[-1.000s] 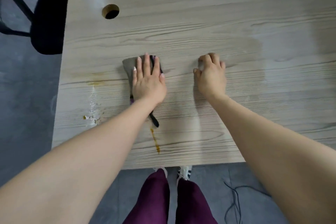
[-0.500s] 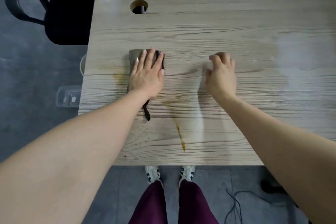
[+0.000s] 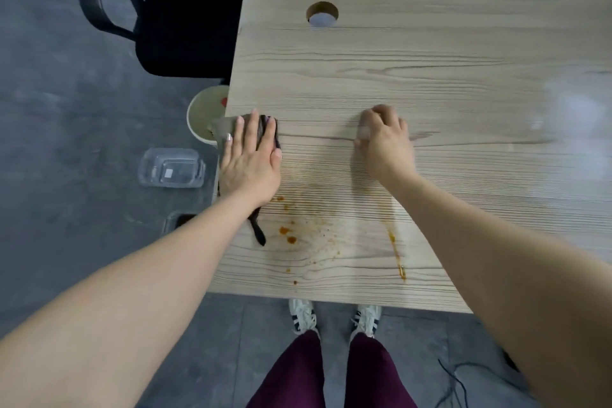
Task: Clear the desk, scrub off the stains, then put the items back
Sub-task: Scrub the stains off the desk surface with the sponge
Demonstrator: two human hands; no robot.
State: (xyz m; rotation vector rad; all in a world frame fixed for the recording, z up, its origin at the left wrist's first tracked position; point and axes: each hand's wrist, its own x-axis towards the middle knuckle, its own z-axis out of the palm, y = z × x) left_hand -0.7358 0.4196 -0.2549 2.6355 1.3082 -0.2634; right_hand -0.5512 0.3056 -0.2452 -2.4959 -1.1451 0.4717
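Spreading orange stains point(image 3: 291, 235) mark the wooden desk point(image 3: 430, 76).

One head-worn wide view looks steeply down, close over the desk point(image 3: 397, 76) edge and floor.

No text, brand or number can be read — the white label inside the clear plastic container point(image 3: 171, 168) on the floor is too blurred to make out.
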